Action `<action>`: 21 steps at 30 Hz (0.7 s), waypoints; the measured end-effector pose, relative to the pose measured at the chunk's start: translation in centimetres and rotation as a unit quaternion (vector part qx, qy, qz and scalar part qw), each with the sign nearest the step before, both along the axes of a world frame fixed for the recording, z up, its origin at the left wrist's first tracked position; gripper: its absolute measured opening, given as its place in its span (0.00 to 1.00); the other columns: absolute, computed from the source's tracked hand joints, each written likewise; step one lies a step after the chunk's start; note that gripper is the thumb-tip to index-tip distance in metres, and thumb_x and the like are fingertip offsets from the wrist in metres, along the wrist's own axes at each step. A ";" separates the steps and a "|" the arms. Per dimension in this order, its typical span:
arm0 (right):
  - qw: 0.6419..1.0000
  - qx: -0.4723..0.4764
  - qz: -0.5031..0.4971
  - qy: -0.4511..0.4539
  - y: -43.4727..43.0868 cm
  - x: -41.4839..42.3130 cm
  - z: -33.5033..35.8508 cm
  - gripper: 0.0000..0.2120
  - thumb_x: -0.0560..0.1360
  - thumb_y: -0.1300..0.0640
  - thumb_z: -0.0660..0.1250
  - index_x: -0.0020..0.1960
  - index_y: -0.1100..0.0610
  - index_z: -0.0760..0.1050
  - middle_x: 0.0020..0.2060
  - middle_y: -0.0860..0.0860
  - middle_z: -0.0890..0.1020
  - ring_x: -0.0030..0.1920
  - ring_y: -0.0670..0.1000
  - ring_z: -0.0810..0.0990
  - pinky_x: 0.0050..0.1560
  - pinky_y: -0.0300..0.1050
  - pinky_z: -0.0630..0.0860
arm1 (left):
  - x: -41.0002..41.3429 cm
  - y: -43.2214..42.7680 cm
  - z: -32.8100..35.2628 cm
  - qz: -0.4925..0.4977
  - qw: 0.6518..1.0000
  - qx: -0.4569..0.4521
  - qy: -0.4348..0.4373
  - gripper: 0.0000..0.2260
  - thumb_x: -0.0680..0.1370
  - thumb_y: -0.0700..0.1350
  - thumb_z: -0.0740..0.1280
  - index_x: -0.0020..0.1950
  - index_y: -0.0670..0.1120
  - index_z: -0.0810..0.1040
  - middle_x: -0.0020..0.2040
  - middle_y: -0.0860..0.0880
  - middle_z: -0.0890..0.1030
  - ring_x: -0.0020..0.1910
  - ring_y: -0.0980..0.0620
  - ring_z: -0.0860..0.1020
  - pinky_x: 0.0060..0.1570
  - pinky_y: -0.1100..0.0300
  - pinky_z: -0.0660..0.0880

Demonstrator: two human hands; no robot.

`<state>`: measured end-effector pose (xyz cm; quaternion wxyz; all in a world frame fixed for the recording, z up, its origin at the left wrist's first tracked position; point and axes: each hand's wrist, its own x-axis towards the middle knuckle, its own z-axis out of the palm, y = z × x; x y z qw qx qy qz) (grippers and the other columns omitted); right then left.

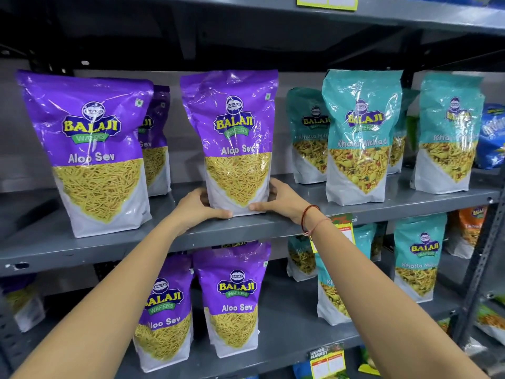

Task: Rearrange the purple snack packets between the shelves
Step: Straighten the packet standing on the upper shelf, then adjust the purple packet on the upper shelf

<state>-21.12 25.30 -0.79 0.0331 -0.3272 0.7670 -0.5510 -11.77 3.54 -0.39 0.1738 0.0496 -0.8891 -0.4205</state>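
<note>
A purple Aloo Sev packet (232, 138) stands upright at the middle of the upper grey shelf (109, 242). My left hand (198, 207) grips its lower left corner and my right hand (284, 199) grips its lower right corner. To its left stands another purple packet (93, 149) near the shelf's front, with a third purple packet (157, 143) half hidden behind it. On the lower shelf (287, 348) two more purple packets stand side by side: the left one (164, 315) and the right one (235, 299). My forearms cross in front of that shelf.
Teal Khatta Mitha packets (360, 132) fill the right half of both shelves. A blue bag (492, 135) sits at the far right. A perforated metal upright (483, 266) borders the right side. Price tags (326, 362) hang on the shelf edges. Another shelf (410, 12) runs overhead.
</note>
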 end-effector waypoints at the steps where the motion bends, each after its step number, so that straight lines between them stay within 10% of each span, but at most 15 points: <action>1: 1.000 0.004 -0.007 0.003 0.0 0.4 0.2 0.42 0.60 0.51 0.81 0.69 0.55 0.67 0.65 0.52 0.77 0.65 0.52 0.76 0.70 0.53 0.71 | 0.2 0.1 0.1 -0.004 1.000 -0.008 0.005 0.41 0.52 0.60 0.79 0.62 0.50 0.73 0.59 0.52 0.80 0.56 0.52 0.78 0.57 0.57 0.73; 9: 0.932 -0.184 -0.242 0.196 -3.0 7.3 1.2 0.27 0.67 0.49 0.76 0.61 0.58 0.72 0.55 0.55 0.76 0.57 0.57 0.76 0.61 0.53 0.74 | 5.7 -2.3 0.9 0.055 0.982 -0.013 0.182 0.26 0.66 0.47 0.76 0.62 0.46 0.74 0.59 0.50 0.77 0.53 0.53 0.78 0.48 0.66 0.71; 15: 0.925 -0.173 -0.149 0.303 -12.0 12.1 2.8 0.16 0.70 0.59 0.73 0.55 0.63 0.76 0.51 0.60 0.79 0.52 0.60 0.77 0.55 0.51 0.73 | 12.9 -10.0 2.2 0.206 0.905 0.011 0.373 0.10 0.70 0.43 0.73 0.50 0.47 0.78 0.46 0.49 0.81 0.35 0.67 0.77 0.36 0.76 0.71; 21: 0.996 -0.003 0.007 0.088 -19.4 12.0 1.4 0.44 0.68 0.47 0.75 0.74 0.59 0.56 0.70 0.61 0.69 0.70 0.60 0.68 0.71 0.54 0.66 | 13.9 -16.4 -0.1 0.236 0.955 0.037 0.178 0.33 0.64 0.43 0.78 0.64 0.39 0.65 0.62 0.40 0.74 0.58 0.41 0.76 0.59 0.49 0.73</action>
